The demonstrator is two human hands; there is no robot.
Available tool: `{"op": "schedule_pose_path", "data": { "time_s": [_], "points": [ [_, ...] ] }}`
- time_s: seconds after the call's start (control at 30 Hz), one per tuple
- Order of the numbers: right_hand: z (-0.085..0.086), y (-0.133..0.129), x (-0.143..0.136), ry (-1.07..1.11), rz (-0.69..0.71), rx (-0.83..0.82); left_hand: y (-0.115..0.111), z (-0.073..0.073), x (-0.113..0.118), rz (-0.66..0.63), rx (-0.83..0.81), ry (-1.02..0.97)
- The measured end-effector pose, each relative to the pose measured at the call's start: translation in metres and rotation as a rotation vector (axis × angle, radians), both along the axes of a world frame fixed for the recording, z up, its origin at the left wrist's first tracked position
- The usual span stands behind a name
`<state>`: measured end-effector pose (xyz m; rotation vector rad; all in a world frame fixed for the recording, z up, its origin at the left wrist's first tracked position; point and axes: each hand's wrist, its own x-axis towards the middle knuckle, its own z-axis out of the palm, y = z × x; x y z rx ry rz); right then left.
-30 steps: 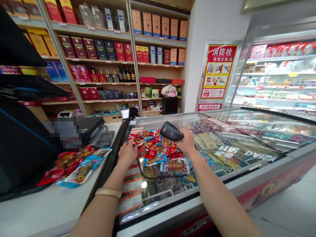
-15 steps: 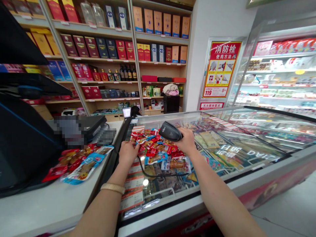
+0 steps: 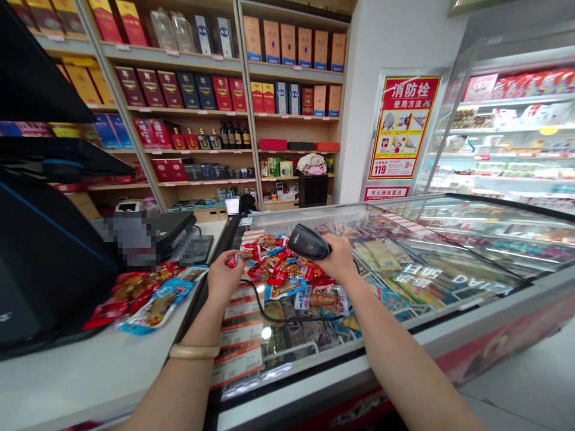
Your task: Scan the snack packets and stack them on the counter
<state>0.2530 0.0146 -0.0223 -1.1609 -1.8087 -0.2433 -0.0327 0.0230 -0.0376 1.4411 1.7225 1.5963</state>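
Note:
My right hand (image 3: 338, 258) is wrapped round the handle of a black barcode scanner (image 3: 308, 242), held above a pile of snack packets (image 3: 281, 263) on the glass freezer lid. At the pile's left edge, my left hand (image 3: 224, 275) is closed with a small red snack packet (image 3: 234, 258) pinched at its fingertips. A clear and blue packet with a brown snack inside (image 3: 321, 297) lies at the near side of the pile. The scanner's black cable (image 3: 274, 317) loops across the glass. More red and blue packets (image 3: 155, 302) rest on the white counter to the left.
The chest freezer (image 3: 404, 335) has a raised metal edge. A black checkout machine (image 3: 45, 257) and a keypad (image 3: 196, 248) stand on the white counter (image 3: 103, 371). Shelves of boxes (image 3: 188, 90) line the back wall. Part of a person's head (image 3: 248, 203) shows beyond the freezer.
My left hand has moved left, away from the pile, and a red packet now shows at its fingertips. The right hand and scanner have hardly moved.

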Motion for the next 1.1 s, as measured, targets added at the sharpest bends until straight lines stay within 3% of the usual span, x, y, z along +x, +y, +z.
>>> {"op": "schedule_pose_path", "data": {
  "time_s": [0.1,0.47,0.77,1.1],
  "points": [
    [0.000,0.000,-0.001,-0.013,0.000,0.012,-0.001,0.000,0.001,-0.034,0.069,-0.114],
    [0.005,-0.016,-0.024,-0.078,0.154,0.010,-0.005,0.004,0.009,0.014,0.218,-0.156],
    [0.005,-0.018,-0.026,-0.092,0.158,-0.045,-0.007,0.002,0.012,-0.162,0.075,-0.138],
    [0.004,-0.018,-0.026,-0.111,0.139,-0.059,-0.012,0.011,0.018,-0.167,0.032,-0.434]
  ]
}}
